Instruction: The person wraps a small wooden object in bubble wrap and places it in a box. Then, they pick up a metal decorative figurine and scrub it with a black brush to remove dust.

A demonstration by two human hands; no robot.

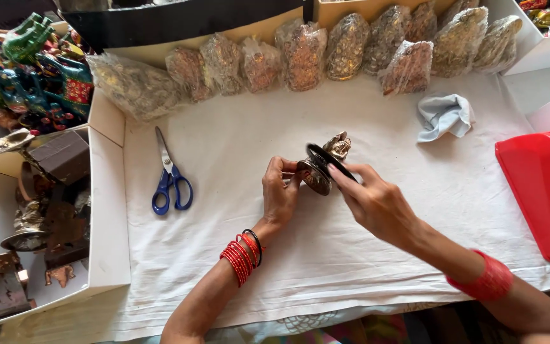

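1. Left hand: fingers pinch the metal figurine, steadying it above the white tabletop.
2. Right hand: fingertips press a black disc against the figurine's base.
3. Scissors: lying nearby, within reach.

Metal, cloth and plastic on a matt white sheet

The figurine looks like polished brass-toned metal, with a glossy black disc against its base; the table cloth is matt, lightly creased fabric. The scissors pair bright steel blades with smooth blue plastic handles, the tape dispenser is glossy red plastic, the wrapped pieces sit in crinkled clear film (shiny in places), and the rag is soft pale cloth.
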